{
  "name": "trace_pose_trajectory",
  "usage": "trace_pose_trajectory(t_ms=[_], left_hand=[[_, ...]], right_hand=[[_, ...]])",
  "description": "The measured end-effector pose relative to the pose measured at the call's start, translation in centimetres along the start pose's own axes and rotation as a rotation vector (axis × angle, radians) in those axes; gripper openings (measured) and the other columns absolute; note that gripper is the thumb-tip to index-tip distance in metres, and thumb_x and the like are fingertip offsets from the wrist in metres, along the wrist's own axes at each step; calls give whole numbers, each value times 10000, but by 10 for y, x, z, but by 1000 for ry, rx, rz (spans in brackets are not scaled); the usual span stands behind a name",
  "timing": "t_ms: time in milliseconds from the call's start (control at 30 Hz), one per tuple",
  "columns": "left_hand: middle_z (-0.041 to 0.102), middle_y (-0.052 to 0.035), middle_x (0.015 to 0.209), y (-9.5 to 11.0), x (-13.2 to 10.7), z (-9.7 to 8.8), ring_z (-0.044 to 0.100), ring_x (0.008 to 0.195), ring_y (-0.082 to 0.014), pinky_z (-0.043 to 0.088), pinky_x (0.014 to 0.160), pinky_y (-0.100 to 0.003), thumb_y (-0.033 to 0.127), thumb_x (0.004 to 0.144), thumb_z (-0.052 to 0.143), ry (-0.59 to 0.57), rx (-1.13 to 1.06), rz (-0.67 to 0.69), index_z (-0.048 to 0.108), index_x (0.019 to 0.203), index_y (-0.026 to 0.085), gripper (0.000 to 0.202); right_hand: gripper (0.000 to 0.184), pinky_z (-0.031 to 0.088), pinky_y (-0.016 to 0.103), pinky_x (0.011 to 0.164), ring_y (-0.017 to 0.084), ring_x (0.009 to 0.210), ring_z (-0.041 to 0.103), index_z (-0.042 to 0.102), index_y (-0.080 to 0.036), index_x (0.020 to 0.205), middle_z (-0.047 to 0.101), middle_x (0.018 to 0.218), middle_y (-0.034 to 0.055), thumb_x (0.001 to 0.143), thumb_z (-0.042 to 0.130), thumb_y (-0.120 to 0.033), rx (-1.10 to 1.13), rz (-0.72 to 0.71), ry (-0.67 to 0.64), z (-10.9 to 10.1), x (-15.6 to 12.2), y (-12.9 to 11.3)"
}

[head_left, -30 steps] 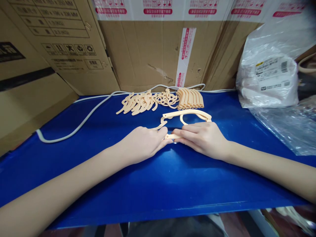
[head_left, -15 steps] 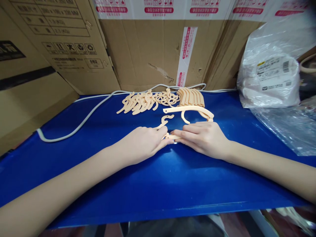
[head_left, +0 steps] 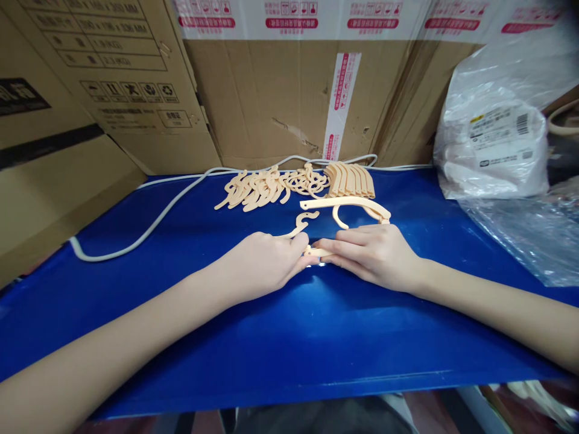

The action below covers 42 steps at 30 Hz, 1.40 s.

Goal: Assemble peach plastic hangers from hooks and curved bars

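Over the blue tabletop my left hand (head_left: 266, 262) is closed in a pinch on a beige plastic hanger piece (head_left: 302, 224), whose curved, hook-like end sticks out above the fingers. My right hand (head_left: 373, 256) is closed on a beige hanger arm (head_left: 322, 252); its near end meets my left fingertips, and a small hole shows there. Fingers hide most of both pieces, so I cannot tell whether they are joined. Just beyond my right knuckles lies another hanger arm (head_left: 346, 204), long and curved, with a hook (head_left: 338, 218) beside it.
Farther back lie a heap of wavy beige pieces (head_left: 256, 188), a pile of hooks (head_left: 305, 179) and a row of curved arms (head_left: 350, 179). A white cable (head_left: 149, 235) runs along the back and left. Cardboard boxes (head_left: 271, 96) wall the rear; a plastic-wrapped bundle (head_left: 497, 144) stands right.
My hands stay almost in place. A little more of the piece end between my fingertips shows, and the left-hand piece has shifted slightly. The view has tilted a touch.
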<state>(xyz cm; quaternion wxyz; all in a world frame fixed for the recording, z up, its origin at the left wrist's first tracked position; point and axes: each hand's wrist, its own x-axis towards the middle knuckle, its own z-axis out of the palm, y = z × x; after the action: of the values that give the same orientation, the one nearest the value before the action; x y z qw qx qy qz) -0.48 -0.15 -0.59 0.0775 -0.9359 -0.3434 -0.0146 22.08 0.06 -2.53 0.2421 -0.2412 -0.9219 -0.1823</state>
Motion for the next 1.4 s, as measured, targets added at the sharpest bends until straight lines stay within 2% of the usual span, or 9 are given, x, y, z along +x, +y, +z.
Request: trace_pose_trajectory(t_ms=[100, 200, 433, 700, 833, 933, 1067, 1267, 1400], left_hand=[[628, -21, 655, -1, 1, 1, 621, 549, -187, 283, 465, -255, 412, 1023, 299, -22, -115, -14, 501, 849, 170, 360], [624, -20, 665, -1, 1, 3, 622, 560, -187, 286, 469, -254, 409, 1022, 304, -19, -143, -15, 492, 841, 171, 353], [583, -18, 600, 0, 0, 5, 622, 519, -186, 244, 428, -254, 405, 1014, 337, 33, 21, 1, 499, 820, 162, 351], [560, -15, 568, -1, 1, 12, 581, 431, -154, 161, 387, -253, 366, 1032, 233, 205, 164, 106, 506, 781, 147, 431], [567, -14, 578, -1, 1, 14, 576, 433, -146, 163, 393, -245, 344, 1025, 278, 267, 166, 110, 506, 771, 145, 396], [552, -3, 559, 0, 1, 14, 580, 440, -154, 175, 397, -236, 359, 1008, 347, 235, 142, 69, 508, 765, 149, 359], [558, -1, 560, 2, 2, 11, 585, 447, -168, 190, 402, -238, 377, 987, 413, 132, 117, 14, 517, 780, 150, 324], [625, -15, 672, 3, 2, 5, 643, 562, -189, 281, 440, -246, 374, 1002, 384, 2, -47, -58, 508, 835, 164, 296], [641, -6, 718, 3, 2, 1, 642, 581, -184, 328, 473, -252, 378, 1012, 355, -46, -153, -77, 498, 839, 178, 301]], right_hand=[[321, 379, 246, 560, 98, 571, 588, 716, -166, 1006, 680, 699, -13, 1003, 439, -328, 7, 9, -10, 0, 0, -1], [309, 366, 251, 546, 103, 561, 590, 717, -157, 976, 681, 690, -13, 995, 458, -325, 7, 11, 3, 1, 0, -2], [299, 383, 243, 561, 105, 593, 625, 709, -146, 994, 691, 709, -10, 994, 462, -313, 29, 11, -2, 0, 0, 0], [302, 388, 242, 568, 108, 620, 647, 699, -145, 1003, 703, 739, 0, 999, 452, -317, 65, 24, -25, 1, -1, 0], [301, 375, 243, 554, 107, 625, 650, 694, -137, 1006, 706, 741, 4, 1000, 449, -312, 72, 24, -25, 2, -1, 0], [299, 385, 245, 561, 106, 612, 641, 696, -132, 1003, 706, 742, 0, 998, 454, -308, 45, 18, -9, 2, -1, 0], [311, 394, 245, 567, 101, 595, 625, 702, -140, 998, 691, 708, -14, 1002, 446, -316, 2, 15, 10, 1, -1, 0], [308, 368, 249, 530, 89, 537, 574, 710, -163, 960, 640, 632, -32, 1002, 447, -318, -90, -12, 43, 2, -1, -1], [290, 353, 255, 514, 85, 512, 551, 712, -167, 944, 615, 604, -37, 996, 463, -307, -123, -28, 51, 1, 0, -1]])
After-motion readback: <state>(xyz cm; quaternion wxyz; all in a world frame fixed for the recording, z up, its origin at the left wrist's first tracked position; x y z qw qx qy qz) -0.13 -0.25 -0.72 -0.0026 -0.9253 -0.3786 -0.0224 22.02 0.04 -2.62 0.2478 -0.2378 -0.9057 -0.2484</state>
